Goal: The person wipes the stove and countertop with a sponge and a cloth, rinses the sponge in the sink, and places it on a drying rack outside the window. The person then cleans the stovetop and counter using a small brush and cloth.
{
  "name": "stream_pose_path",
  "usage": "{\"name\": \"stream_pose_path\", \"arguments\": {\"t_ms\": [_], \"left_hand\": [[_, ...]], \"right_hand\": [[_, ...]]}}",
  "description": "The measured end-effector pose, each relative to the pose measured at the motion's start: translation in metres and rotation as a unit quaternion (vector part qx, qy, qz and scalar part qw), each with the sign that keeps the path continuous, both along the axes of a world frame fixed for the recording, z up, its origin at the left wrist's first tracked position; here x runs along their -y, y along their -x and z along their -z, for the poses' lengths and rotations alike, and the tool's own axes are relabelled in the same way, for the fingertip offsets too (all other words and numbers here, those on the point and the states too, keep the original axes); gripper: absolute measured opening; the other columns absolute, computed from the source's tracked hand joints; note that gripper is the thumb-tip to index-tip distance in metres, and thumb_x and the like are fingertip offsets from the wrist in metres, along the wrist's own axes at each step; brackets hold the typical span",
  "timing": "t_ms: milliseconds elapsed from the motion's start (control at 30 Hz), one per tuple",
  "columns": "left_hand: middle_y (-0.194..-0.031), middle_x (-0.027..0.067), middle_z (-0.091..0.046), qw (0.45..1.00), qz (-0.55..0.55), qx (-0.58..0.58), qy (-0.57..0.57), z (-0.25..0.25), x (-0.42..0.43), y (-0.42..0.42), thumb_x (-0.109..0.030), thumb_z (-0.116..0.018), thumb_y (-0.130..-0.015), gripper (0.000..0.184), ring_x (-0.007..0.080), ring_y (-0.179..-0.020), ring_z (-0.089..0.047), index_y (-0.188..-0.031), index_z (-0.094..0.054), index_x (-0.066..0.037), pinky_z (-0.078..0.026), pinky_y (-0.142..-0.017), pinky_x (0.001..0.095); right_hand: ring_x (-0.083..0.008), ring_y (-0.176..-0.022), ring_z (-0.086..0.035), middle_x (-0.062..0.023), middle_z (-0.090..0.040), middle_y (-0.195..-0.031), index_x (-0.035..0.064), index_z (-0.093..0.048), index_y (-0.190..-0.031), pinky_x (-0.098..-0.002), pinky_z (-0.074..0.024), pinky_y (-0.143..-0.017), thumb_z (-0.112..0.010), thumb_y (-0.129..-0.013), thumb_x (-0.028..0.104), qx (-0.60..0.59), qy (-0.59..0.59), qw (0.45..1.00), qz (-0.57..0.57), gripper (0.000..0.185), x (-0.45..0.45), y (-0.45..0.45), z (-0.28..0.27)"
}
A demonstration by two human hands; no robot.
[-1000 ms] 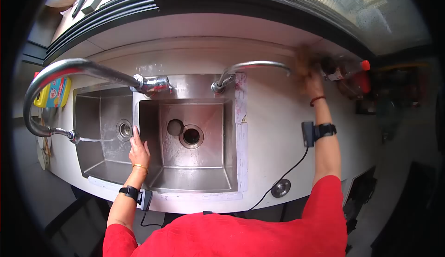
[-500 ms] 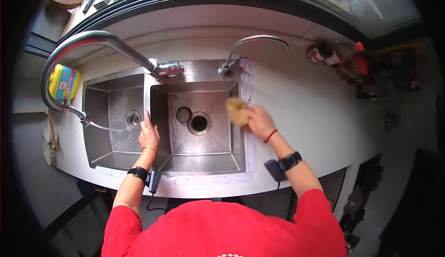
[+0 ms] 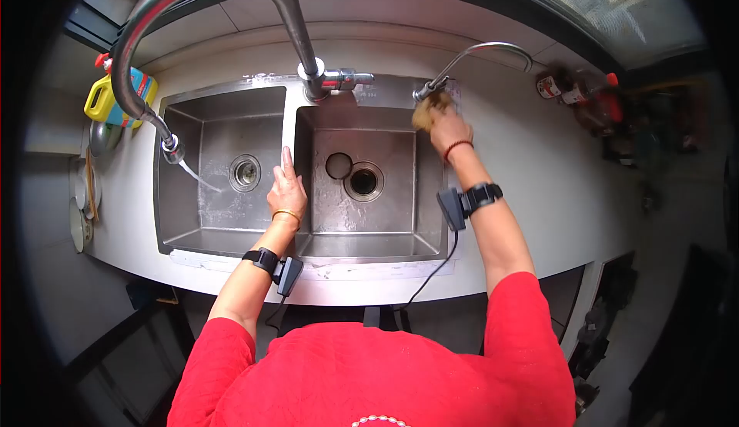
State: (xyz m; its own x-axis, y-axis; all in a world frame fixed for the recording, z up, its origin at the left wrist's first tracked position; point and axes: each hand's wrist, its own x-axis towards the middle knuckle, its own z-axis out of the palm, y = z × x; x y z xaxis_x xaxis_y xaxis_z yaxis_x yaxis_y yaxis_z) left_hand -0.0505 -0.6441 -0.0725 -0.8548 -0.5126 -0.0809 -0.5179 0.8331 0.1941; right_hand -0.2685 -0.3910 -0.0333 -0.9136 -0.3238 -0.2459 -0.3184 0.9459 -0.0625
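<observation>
My right hand (image 3: 450, 130) grips a tan sponge (image 3: 423, 117), pressed near the base of the small curved tap (image 3: 502, 46) at the sink's back right corner. My left hand (image 3: 288, 190) lies on the divider between the two basins, index finger stretched out along it and holding nothing. Below the hands is the steel double sink (image 3: 369, 246). In its right basin a round drain cover (image 3: 339, 166) sits beside the open drain (image 3: 363, 182). Water runs from the large faucet (image 3: 173, 150) into the left basin.
A yellow jug (image 3: 98, 102) with a blue label stands left of the sink, near some dishes (image 3: 81, 192). Bottles (image 3: 573, 90) stand on the counter (image 3: 539, 196) at the back right. A window (image 3: 608, 11) is behind.
My right hand has moved the sponge from the right basin's right rim back to the small tap's base. The view has shifted; my left hand stays on the divider.
</observation>
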Motion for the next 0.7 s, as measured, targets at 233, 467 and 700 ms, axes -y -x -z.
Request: {"name": "stream_pose_path", "arguments": {"t_ms": [233,467,700], "left_hand": [[-0.093,0.0147,-0.046,1.000,-0.001,-0.014,-0.026,0.007,0.005,-0.002,-0.017,-0.057,-0.078,0.079,0.0309,-0.071,-0.059,-0.139,-0.006,-0.019,-0.050,-0.054,0.0419],[-0.091,0.0142,-0.044,0.999,-0.004,-0.024,-0.043,0.007,0.006,-0.001,-0.016,-0.054,-0.079,0.076,0.0322,-0.072,-0.058,-0.138,-0.007,-0.019,-0.050,-0.058,0.0427],[-0.092,0.0151,-0.046,0.999,-0.008,-0.021,-0.049,0.004,0.007,0.000,-0.012,-0.050,-0.079,0.073,0.0322,-0.072,-0.058,-0.138,-0.008,-0.018,-0.050,-0.057,0.0426]], "right_hand": [[-0.0294,-0.096,-0.052,-0.0111,-0.049,-0.104,0.0238,-0.052,-0.115,-0.0449,-0.0447,-0.077,-0.047,-0.078,0.015,0.015,0.034,0.999,0.011,0.038,-0.008,-0.063,-0.025],[-0.0329,-0.095,-0.052,-0.0166,-0.052,-0.099,0.0167,-0.057,-0.107,-0.0420,-0.0451,-0.075,-0.049,-0.075,0.017,0.084,0.065,0.993,-0.045,0.034,0.013,-0.048,-0.010],[-0.0186,-0.096,-0.054,-0.0113,-0.055,-0.103,-0.0016,-0.050,-0.113,-0.0294,-0.0422,-0.086,-0.045,-0.071,0.003,0.429,0.539,0.724,-0.021,0.042,0.053,-0.051,-0.062]]}}
